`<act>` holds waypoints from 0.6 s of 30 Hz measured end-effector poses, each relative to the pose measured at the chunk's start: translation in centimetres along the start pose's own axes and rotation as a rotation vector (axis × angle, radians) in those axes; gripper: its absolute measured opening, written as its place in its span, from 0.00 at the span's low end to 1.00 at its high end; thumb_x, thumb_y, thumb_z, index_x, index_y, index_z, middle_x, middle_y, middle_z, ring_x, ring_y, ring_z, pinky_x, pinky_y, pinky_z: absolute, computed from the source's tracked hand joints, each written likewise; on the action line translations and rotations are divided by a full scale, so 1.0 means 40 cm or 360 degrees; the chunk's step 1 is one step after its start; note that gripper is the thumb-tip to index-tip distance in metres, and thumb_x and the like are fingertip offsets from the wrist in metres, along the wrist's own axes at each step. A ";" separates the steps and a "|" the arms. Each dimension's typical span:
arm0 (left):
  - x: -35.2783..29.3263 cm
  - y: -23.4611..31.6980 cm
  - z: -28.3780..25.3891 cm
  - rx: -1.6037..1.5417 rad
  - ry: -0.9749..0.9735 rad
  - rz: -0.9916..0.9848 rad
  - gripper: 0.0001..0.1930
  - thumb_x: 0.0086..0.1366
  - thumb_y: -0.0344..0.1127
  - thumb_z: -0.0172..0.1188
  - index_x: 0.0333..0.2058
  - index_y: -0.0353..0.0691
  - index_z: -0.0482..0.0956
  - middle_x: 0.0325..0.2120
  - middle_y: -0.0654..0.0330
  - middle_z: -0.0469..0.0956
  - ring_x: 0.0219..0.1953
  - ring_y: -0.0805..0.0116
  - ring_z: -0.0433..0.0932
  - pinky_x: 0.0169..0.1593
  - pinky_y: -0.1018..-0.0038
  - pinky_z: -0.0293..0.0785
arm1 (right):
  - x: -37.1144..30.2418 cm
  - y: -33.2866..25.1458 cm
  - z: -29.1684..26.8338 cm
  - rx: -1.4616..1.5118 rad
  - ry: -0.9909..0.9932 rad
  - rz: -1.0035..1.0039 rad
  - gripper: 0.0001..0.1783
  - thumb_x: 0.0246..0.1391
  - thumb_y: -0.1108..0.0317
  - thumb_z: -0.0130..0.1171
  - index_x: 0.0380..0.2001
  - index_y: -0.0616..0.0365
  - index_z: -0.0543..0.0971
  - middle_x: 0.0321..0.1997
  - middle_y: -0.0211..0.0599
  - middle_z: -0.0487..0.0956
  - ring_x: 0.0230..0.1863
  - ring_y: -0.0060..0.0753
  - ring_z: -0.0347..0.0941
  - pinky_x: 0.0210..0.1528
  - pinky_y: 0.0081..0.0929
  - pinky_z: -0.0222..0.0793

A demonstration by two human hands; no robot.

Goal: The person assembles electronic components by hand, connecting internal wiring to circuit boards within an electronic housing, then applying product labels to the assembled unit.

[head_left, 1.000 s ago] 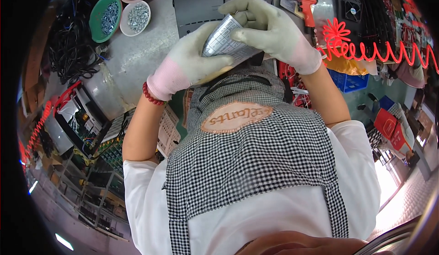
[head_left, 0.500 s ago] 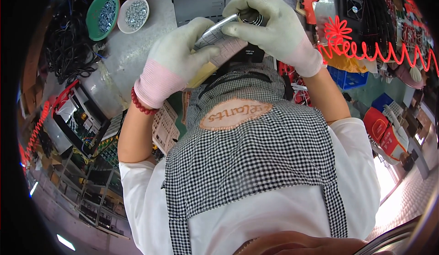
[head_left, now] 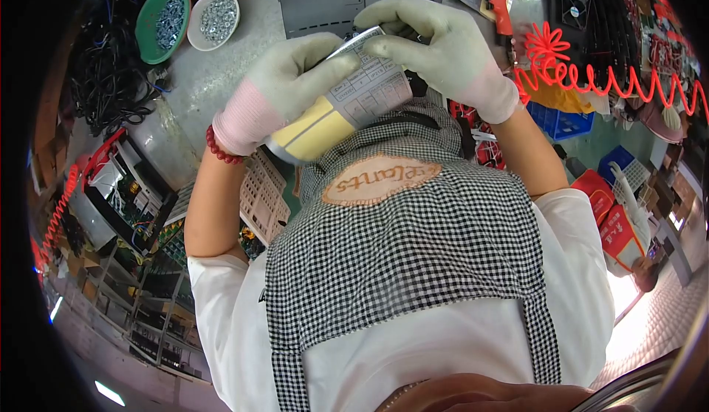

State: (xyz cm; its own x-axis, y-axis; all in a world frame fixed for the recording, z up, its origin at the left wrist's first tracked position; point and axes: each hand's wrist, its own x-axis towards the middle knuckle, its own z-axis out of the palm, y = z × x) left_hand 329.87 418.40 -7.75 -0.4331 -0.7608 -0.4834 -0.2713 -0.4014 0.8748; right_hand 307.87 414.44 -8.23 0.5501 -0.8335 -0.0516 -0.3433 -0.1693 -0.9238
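Observation:
Both my hands wear pale gloves with pink cuffs. Between them is a curved sheet of silver printed labels [head_left: 373, 90] with a yellow part at its lower left end. My left hand [head_left: 292, 72] is closed on the sheet's left side, thumb laid across the printed face. At the upper edge, my right hand [head_left: 450, 46] pinches the sheet between thumb and curled fingers; the fingertips are partly hidden. Just beyond the hands lies a dark grey metal casing [head_left: 317, 2] on the bench.
Bowls of small metal hardware, one a green bowl [head_left: 145, 36], stand at the far left beside a heap of black cables [head_left: 111, 57]. A red power driver [head_left: 502, 5] lies at the right, near a coiled red air hose [head_left: 583, 83]. A blue crate [head_left: 565, 124] sits below the hose.
The label sheet has tipped so more of its printed face and yellow end show. My right hand has come slightly lower, and wire loops seen by its fingers are now hidden.

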 end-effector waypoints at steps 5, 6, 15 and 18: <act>0.005 0.014 -0.013 0.0565 0.0146 0.0226 0.16 0.67 0.38 0.58 0.45 0.31 0.77 0.32 0.64 0.78 0.34 0.81 0.73 0.38 0.80 0.71 | -0.001 -0.013 0.002 0.0179 -0.0065 0.0290 0.13 0.52 0.64 0.62 0.40 0.60 0.80 0.31 0.37 0.79 0.31 0.29 0.76 0.40 0.24 0.72; 0.007 0.022 -0.018 0.0572 0.0096 0.0146 0.15 0.67 0.38 0.58 0.45 0.31 0.77 0.32 0.65 0.78 0.34 0.81 0.72 0.38 0.80 0.71 | -0.002 -0.008 0.008 0.0147 -0.0051 0.0281 0.13 0.52 0.64 0.63 0.39 0.59 0.80 0.32 0.37 0.79 0.32 0.31 0.76 0.40 0.25 0.73; 0.012 -0.007 -0.012 -0.0020 0.0081 -0.0014 0.13 0.66 0.38 0.58 0.39 0.31 0.79 0.27 0.64 0.77 0.30 0.81 0.72 0.34 0.79 0.71 | 0.000 0.026 0.035 -0.0830 0.0342 -0.0742 0.10 0.43 0.67 0.64 0.33 0.54 0.81 0.35 0.30 0.80 0.39 0.37 0.77 0.41 0.34 0.73; 0.013 -0.010 -0.013 -0.0160 0.0035 -0.0062 0.14 0.67 0.38 0.57 0.39 0.30 0.78 0.28 0.64 0.78 0.31 0.81 0.73 0.36 0.80 0.72 | 0.001 0.025 0.036 -0.0902 0.0393 -0.0859 0.10 0.41 0.68 0.64 0.31 0.53 0.81 0.35 0.28 0.80 0.39 0.37 0.77 0.41 0.35 0.73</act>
State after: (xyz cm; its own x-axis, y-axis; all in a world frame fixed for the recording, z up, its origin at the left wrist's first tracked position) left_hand 330.21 417.88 -8.33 -0.4047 -0.7539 -0.5175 -0.1994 -0.4795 0.8546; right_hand 308.64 414.98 -9.68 0.5887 -0.6418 0.4914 -0.4483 -0.7651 -0.4622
